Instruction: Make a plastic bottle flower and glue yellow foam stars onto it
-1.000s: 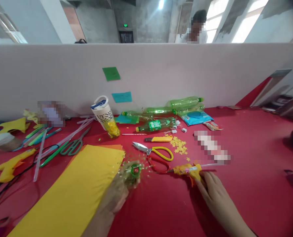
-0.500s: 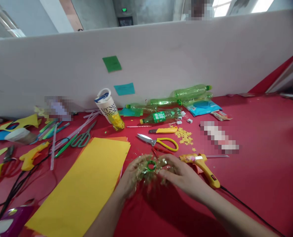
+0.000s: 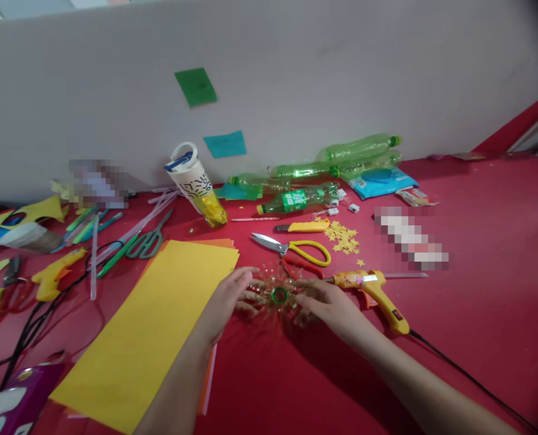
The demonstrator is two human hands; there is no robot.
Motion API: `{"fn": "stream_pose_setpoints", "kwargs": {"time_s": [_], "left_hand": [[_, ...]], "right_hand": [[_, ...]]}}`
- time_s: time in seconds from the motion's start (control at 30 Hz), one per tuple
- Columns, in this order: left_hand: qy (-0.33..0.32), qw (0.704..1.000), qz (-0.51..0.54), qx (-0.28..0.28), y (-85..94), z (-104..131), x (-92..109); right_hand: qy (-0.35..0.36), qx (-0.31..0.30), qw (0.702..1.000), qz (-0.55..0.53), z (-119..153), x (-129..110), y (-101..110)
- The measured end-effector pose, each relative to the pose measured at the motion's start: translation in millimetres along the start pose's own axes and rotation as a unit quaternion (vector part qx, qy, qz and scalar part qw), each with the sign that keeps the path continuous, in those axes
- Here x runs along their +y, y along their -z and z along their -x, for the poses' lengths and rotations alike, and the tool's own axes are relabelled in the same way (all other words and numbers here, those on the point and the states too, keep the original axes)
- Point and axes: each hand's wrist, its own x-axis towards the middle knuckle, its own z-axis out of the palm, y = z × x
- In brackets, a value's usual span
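Observation:
Between my hands is a cut green bottle top (image 3: 279, 295), its neck ring facing up and thin clear strips fanning out around it. My left hand (image 3: 230, 302) is at its left side, thumb and fingers stretched apart, the fingertips among or just under the strips. On the other side my right hand (image 3: 322, 300) has its thumb and bent fingers closed on the strips near the ring. Just beyond lie yellow-and-red-handled scissors (image 3: 291, 248). A yellow glue gun (image 3: 372, 296) rests right of my right hand.
Yellow paper sheets (image 3: 146, 326) lie at left. Behind are a utility knife (image 3: 302, 226), yellow paper stars (image 3: 343, 237), green bottles (image 3: 302, 198) and a white cup (image 3: 191, 178). Grey scissors (image 3: 146, 241) and another glue gun (image 3: 55, 275) are further left. A white partition (image 3: 296, 78) stands behind.
My left hand has drawn away to the left and its fingers have spread from the bottle top. The strips now show fanned out. The view has tilted down slightly.

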Motion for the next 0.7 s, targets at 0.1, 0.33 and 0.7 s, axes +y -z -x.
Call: {"fn": "stream_pose_setpoints", "kwargs": {"time_s": [0.1,0.33,0.7], "left_hand": [[-0.009,1.000,-0.025,0.006,-3.0,0,-3],[0.002,1.000,0.016,0.007,0.6,-2,0],[0.020,0.988,0.152,0.013,4.0,-1,4]], "right_hand": [[-0.003,0.016,0.999,0.030,2,-2,5],[-0.004,0.033,0.999,0.016,7,-8,10],[0.031,0.070,0.995,-0.062,9,-10,-5]]}}
